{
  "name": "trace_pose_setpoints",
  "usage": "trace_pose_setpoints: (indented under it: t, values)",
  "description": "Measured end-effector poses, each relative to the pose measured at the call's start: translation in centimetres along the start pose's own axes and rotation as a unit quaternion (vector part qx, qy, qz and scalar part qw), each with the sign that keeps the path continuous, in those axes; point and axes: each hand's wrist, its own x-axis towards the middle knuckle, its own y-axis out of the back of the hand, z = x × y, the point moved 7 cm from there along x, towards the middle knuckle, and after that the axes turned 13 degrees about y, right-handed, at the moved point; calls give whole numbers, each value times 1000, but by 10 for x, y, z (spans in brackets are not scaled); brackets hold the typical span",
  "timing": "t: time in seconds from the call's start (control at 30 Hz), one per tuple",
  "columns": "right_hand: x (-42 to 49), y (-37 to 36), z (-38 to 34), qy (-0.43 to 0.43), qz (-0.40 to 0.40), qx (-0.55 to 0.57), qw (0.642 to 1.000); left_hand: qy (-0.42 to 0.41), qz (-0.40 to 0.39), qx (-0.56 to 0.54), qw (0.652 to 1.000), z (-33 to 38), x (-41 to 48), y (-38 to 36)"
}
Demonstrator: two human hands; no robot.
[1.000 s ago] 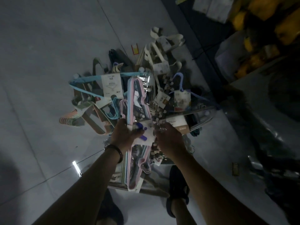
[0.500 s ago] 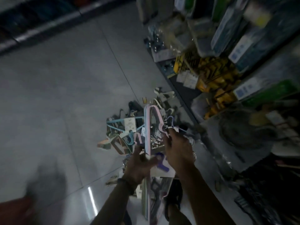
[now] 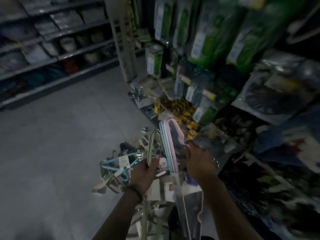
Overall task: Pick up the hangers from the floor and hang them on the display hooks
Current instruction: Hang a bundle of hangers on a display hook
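Head view, hanger pile [image 3: 114, 168] on floor [image 3: 52, 149], shelves [image 3: 259, 113] beside

Both hands [image 3: 143, 172] [image 3: 199, 163] forward, curled closed

No readable text; package labels [image 3: 197, 44] too blurred.

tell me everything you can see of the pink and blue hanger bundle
The hanger bundle is a flat stack of thin pastel hangers, pink, blue and white, plastic by the look. It stands near upright, rounded end up, in front of the pile. The right hand grips its right edge; the left hand holds grey hangers beside it. Clear wrapping hangs below. Blur hides finer detail.
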Motion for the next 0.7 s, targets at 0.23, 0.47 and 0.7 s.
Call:
trace_pose_setpoints:
  t: [0.23,0.47,0.7]
  values:
    - [-126,134,3,-57,103,-81,990,-210,-68,97,971,77,-94,-52]
    - [-268,278,17,-110,212,-176,955,-373,-79,169,909,170,-211,-135]
    - [-436,405,105,-198,313,-188,910,-547,-157,154,808,234,-369,-253]
